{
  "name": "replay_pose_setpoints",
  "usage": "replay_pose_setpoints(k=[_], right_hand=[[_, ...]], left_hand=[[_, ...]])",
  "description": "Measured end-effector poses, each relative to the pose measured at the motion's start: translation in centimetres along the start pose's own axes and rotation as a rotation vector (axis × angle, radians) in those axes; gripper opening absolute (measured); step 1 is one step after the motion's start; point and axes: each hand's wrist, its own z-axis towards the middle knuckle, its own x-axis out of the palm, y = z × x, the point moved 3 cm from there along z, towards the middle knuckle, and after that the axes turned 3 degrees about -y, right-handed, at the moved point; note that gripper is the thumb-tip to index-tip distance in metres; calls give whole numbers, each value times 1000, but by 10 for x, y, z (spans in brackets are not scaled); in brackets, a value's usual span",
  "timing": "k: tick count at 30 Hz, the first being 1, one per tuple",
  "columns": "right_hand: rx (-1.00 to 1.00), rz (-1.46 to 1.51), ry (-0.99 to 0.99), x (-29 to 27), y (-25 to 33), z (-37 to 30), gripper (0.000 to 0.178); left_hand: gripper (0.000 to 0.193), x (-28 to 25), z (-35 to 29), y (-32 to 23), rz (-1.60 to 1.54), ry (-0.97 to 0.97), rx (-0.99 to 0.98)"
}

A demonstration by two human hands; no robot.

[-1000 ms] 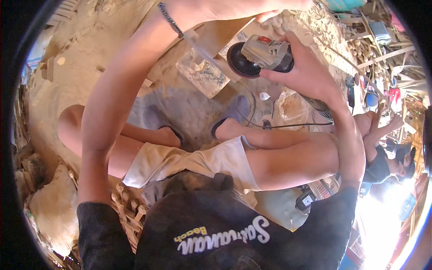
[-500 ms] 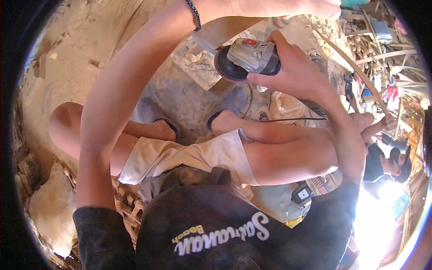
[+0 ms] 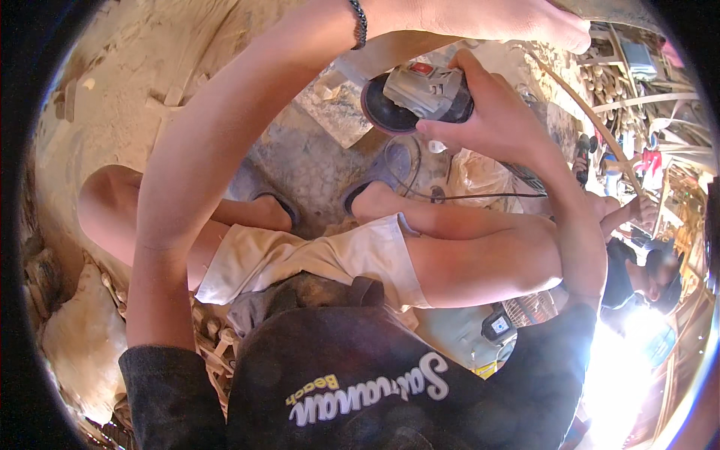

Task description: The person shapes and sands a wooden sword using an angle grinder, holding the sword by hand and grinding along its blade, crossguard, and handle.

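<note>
Right hand (image 3: 499,120) wraps closed around the grey angle grinder (image 3: 424,94), held up in front of the body above the sandalled feet (image 3: 390,169); its dark round disc (image 3: 382,112) faces down-left. Black cord (image 3: 480,196) trails across the right leg. Left hand (image 3: 517,19) lies at the top edge, above the grinder; its grip can't be made out. Beaded bracelet (image 3: 360,22) on left wrist. Sandy ground (image 3: 112,97) below.

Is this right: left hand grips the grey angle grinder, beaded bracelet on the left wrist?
Not quite. In the head view the right hand grips the grey angle grinder; the left hand reaches past above it. The beaded bracelet is on the left wrist, as stated.
</note>
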Motion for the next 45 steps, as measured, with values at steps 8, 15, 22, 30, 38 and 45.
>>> replay_pose_setpoints(k=[8, 15, 22, 30, 38, 45], right_hand=[[-37, -95, -88, -2, -10, 3, 92], [-37, -28, -234, -7, -19, -3, 100], [142, 83, 117, -5, 1, 2, 95], [-51, -1, -64, -2, -17, 5, 94], [103, -60, -121, -10, -7, 8, 104], [-97, -55, -185, -7, -19, -4, 95]], left_hand=[[21, 3, -1, -1, 154, -8, 100], [16, -4, 1, 3, 121, 33, 15], [14, -1, 5, 1, 75, 32, -259], [14, 3, 6, 3, 95, 36, -33], [14, 1, 7, 0, 87, 57, -179], [14, 2, 9, 2, 49, 5, -301]])
